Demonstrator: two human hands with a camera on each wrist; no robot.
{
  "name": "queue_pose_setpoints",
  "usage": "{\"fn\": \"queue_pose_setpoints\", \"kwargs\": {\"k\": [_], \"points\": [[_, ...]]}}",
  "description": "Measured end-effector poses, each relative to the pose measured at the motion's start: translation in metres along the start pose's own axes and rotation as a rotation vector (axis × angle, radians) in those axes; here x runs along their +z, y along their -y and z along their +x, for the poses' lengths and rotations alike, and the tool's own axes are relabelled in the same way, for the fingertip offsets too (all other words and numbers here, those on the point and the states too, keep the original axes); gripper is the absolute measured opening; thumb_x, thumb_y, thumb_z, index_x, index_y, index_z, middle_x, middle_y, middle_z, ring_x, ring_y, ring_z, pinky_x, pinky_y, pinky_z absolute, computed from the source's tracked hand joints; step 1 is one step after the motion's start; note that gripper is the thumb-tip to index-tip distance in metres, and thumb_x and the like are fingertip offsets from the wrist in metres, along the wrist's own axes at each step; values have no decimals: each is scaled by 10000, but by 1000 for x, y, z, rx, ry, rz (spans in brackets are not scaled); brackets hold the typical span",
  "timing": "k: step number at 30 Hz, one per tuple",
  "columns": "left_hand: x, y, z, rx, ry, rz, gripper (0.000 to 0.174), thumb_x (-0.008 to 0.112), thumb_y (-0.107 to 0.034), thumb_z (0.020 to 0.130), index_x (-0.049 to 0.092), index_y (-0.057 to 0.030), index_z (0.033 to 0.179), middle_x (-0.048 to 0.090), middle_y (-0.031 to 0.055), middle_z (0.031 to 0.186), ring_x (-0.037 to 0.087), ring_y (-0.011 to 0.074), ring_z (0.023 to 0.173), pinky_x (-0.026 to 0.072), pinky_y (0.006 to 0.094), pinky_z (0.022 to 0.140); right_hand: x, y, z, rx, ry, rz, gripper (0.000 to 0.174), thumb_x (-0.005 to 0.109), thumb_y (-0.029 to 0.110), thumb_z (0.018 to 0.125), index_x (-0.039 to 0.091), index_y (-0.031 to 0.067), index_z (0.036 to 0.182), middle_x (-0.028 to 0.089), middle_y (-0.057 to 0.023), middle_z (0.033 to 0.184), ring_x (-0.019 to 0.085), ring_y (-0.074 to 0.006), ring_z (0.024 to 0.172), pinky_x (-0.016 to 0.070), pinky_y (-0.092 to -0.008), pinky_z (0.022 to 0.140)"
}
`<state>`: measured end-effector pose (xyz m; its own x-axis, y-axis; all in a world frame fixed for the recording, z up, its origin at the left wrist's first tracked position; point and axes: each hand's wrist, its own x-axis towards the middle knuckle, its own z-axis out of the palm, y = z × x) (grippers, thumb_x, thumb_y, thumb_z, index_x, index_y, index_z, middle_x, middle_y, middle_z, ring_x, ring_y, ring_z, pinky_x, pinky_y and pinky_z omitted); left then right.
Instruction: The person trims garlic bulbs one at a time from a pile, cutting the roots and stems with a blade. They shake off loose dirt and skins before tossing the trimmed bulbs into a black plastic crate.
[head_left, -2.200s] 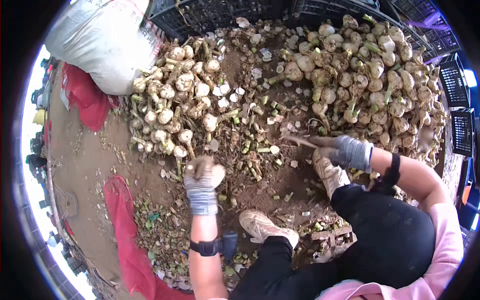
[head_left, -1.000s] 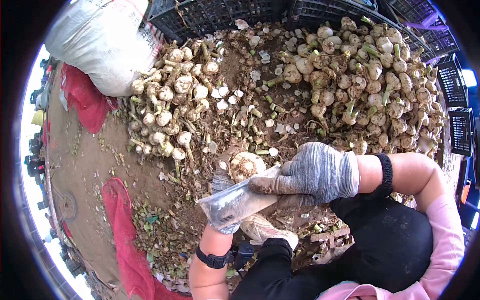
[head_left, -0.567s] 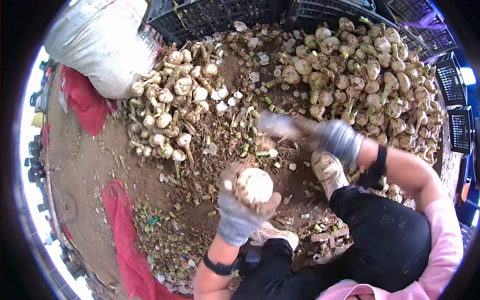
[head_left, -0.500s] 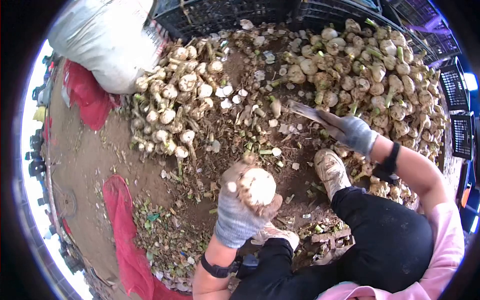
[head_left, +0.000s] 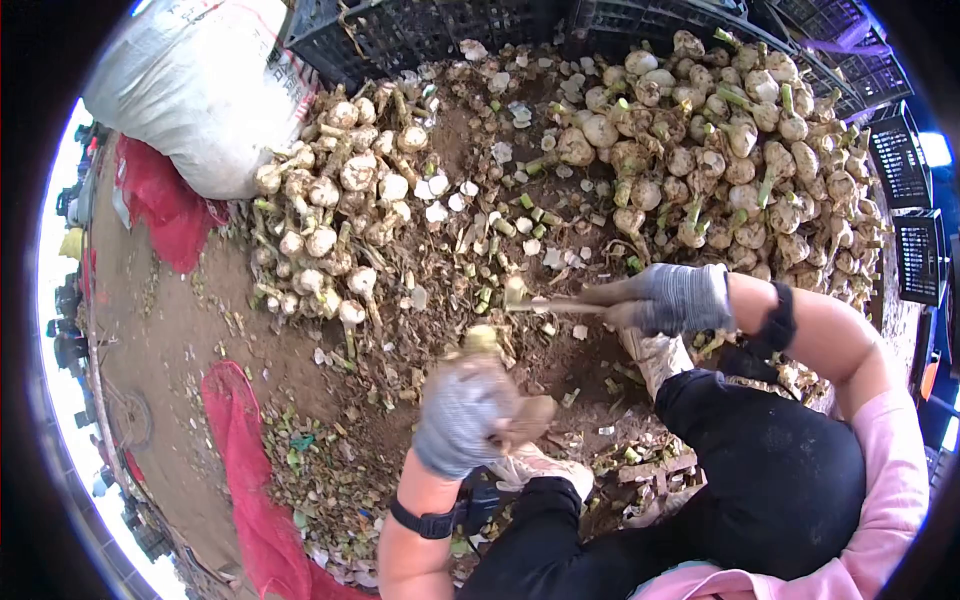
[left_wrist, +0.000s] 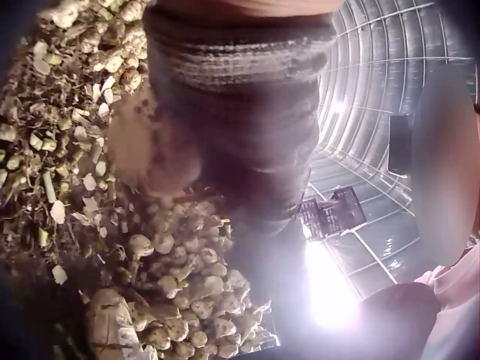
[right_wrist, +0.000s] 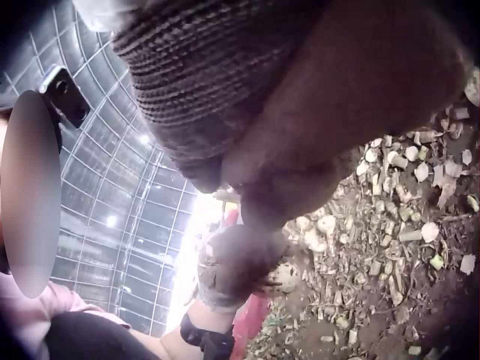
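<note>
My gloved left hand (head_left: pixel 468 418), blurred by motion, grips a garlic bulb that its fingers mostly hide. The pale green stem end (head_left: pixel 481 340) of that bulb pokes out past the knuckles. In the left wrist view the same hand (left_wrist: pixel 240 120) fills the upper middle. To the right, my gloved right hand (head_left: pixel 655 300) holds a wide-bladed knife (head_left: pixel 555 305), seen nearly edge-on and pointing left. A short piece of stem (head_left: pixel 514 290) shows at the blade's tip. Dark and close, the right hand (right_wrist: pixel 315 112) crosses the right wrist view.
A pile of garlic bulbs (head_left: pixel 335 200) lies at left, and a larger garlic heap (head_left: pixel 740 160) at right. Cut stems and peelings (head_left: pixel 490 240) litter the ground between. A white sack (head_left: pixel 190 100), black crates (head_left: pixel 420 40) and red netting (head_left: pixel 245 470) surround the area.
The left hand raised the bulb, showed its pale trimmed base, then turned it stem forward. The knife crossed over the left hand, then swung back right and now points left.
</note>
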<state>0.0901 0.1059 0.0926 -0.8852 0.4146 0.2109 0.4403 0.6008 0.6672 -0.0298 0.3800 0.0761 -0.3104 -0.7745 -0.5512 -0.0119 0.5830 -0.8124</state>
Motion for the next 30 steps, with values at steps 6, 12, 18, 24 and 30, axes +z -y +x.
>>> {"fn": "queue_pose_setpoints", "kwargs": {"k": [6,12,18,24,30], "points": [[18,65,-12,-788,-884,-945,214,607,-299,920,580,-93,868,639,42,784,648,167,645,569,275,552,37,-90,-19,111,-153,93,548,511,398,952,401,127,1415,556,-33,753,521,-118,624,464,-284,578],[30,51,111,-285,-239,-960,376,656,-175,860,553,-97,1214,591,105,1160,600,185,1018,563,294,795,29,-50,-16,380,-150,380,557,519,392,957,370,155,1438,528,33,675,447,-62,571,414,-234,531],[120,258,198,-949,-511,-964,450,707,-135,785,549,-126,1207,468,159,1302,479,274,1177,400,428,1032,20,-64,-14,426,-235,399,563,470,420,969,365,122,1435,566,-3,725,495,-85,616,436,-258,561],[112,229,208,-677,346,261,795,649,-571,774,345,-258,1439,181,65,1551,140,323,1425,162,465,1161,11,-63,-6,357,-269,485,543,478,343,979,357,67,1430,554,20,801,475,-64,695,427,-234,632],[112,141,37,-430,488,434,704,662,-535,744,467,-250,1357,312,79,1462,173,391,1391,262,549,1106,11,-48,12,417,-250,599,499,488,275,983,366,105,1436,509,44,716,461,-60,607,407,-230,555]]}}
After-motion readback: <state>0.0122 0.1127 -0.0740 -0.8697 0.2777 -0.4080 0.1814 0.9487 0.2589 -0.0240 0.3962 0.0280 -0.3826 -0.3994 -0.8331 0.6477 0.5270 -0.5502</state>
